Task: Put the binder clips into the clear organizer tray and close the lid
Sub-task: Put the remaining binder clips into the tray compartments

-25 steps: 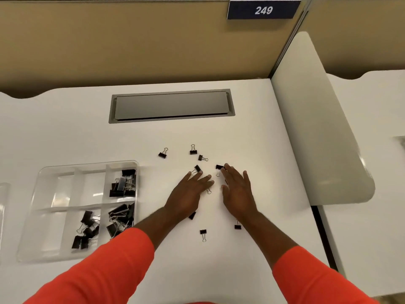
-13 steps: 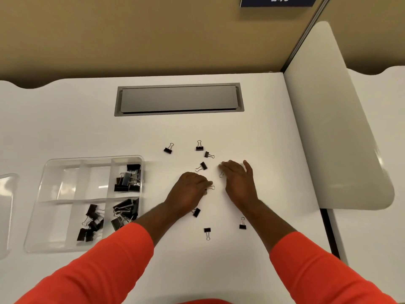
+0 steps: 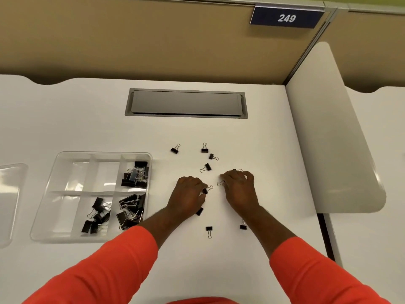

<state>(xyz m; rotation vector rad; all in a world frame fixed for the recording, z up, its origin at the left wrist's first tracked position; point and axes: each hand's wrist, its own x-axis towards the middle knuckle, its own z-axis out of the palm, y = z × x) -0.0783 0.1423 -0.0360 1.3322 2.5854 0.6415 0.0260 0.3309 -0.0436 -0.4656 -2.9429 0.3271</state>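
Observation:
Several small black binder clips lie scattered on the white desk, for example one (image 3: pixel 206 168) just beyond my hands and one (image 3: pixel 209 230) nearer me. My left hand (image 3: pixel 188 195) has its fingers curled and pinches a clip (image 3: pixel 206 190) at its fingertips. My right hand (image 3: pixel 240 189) is curled over another clip whose wire handle (image 3: pixel 219 183) sticks out on its left. The clear organizer tray (image 3: pixel 65 216) sits at the left, lid off. Three of its compartments hold black clips (image 3: pixel 134 176).
The clear lid (image 3: pixel 9 194) lies at the far left edge. A grey cable hatch (image 3: pixel 186 103) is set into the desk behind the clips. A white divider panel (image 3: pixel 333 150) stands at the right. A tan partition with a "249" sign (image 3: pixel 286 18) rises behind.
Both hands went from lying flat and spread to curled, each closing its fingers on a clip. The camera tilted so the sign is back in view.

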